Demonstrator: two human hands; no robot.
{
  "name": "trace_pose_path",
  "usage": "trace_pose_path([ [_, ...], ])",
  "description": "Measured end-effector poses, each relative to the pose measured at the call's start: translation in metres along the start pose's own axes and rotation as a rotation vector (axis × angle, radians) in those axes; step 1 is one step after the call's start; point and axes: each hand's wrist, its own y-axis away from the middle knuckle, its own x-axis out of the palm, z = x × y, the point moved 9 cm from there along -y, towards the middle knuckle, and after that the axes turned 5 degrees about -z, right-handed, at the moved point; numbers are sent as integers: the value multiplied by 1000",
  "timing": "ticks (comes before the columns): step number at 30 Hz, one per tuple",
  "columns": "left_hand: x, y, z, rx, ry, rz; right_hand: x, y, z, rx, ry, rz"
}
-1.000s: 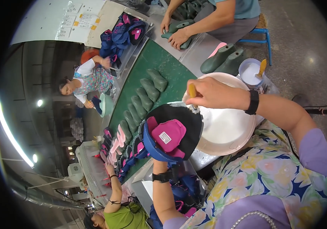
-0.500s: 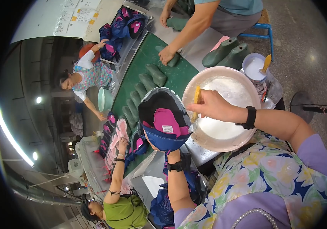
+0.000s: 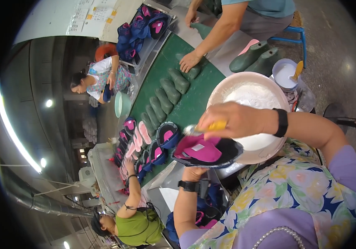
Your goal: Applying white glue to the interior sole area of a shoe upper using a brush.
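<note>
My left hand (image 3: 195,172) grips a dark blue shoe upper (image 3: 227,157) from below, its fingers mostly hidden behind it. The upper's black lining and bright pink insole, with a small white label, face up. Closed around a yellow-handled brush (image 3: 217,125) is my right hand (image 3: 236,118), slightly blurred. The whitish brush tip is at the upper's far left edge; whether it touches is unclear. Under my right wrist stands a wide pale pink basin (image 3: 284,108) with white paste (image 3: 252,96) inside. More blue uppers (image 3: 167,135) sit just beyond my left hand.
A green conveyor (image 3: 203,93) carries a row of dark green shoe lasts (image 3: 157,108) and pink insoles (image 3: 137,139). A co-worker's hand (image 3: 190,61) touches one last. Beside the basin are a paste bucket (image 3: 284,74) with a brush and two lasts (image 3: 263,61). Another co-worker's arm (image 3: 133,182) reaches toward the insoles.
The brush has moved left from the basin's rim to the shoe upper. My left hand has turned the upper and tipped it flatter. The lasts and uppers on the conveyor have shifted.
</note>
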Motion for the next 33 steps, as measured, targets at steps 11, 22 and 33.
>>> trace_pose_path([
  [11,60,15,51,-894,1374,-147,22,-1,-32,36,202,275],
  [22,-47,5,33,-31,-17,-216,-10,52,-89,643,264,420],
  [33,-92,18,68,-38,20,-219,-25,29,-62,530,358,219],
])
